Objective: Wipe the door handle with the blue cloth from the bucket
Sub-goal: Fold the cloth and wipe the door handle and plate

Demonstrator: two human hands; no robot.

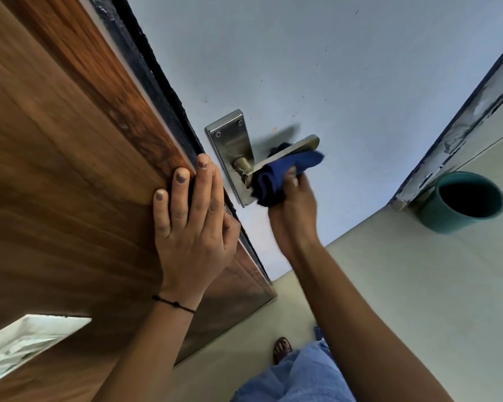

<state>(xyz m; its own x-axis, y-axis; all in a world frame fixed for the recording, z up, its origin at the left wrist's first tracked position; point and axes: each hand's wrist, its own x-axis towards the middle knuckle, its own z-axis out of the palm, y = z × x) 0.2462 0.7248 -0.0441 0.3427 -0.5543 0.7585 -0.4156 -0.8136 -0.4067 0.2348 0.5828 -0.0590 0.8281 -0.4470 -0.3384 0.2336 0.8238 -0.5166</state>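
A metal lever door handle (pixel 298 147) on a steel backplate (pixel 230 140) is fixed to the pale blue face of the door (pixel 331 68). My right hand (pixel 295 204) is shut on the dark blue cloth (pixel 276 177), which is bunched under and around the lever near its pivot. My left hand (pixel 190 219) rests flat with fingers spread on the door's wooden face (pixel 55 169), its fingertips at the door's edge. The teal bucket (pixel 462 203) stands on the floor at the right, its inside dark.
A chipped door frame (pixel 459 126) runs down to the floor beside the bucket. Pale floor tiles (pixel 389 285) lie below. My foot (pixel 282 349) and blue-clad leg (pixel 302 378) show at the bottom. A white opening (pixel 26 340) shows at the bottom left.
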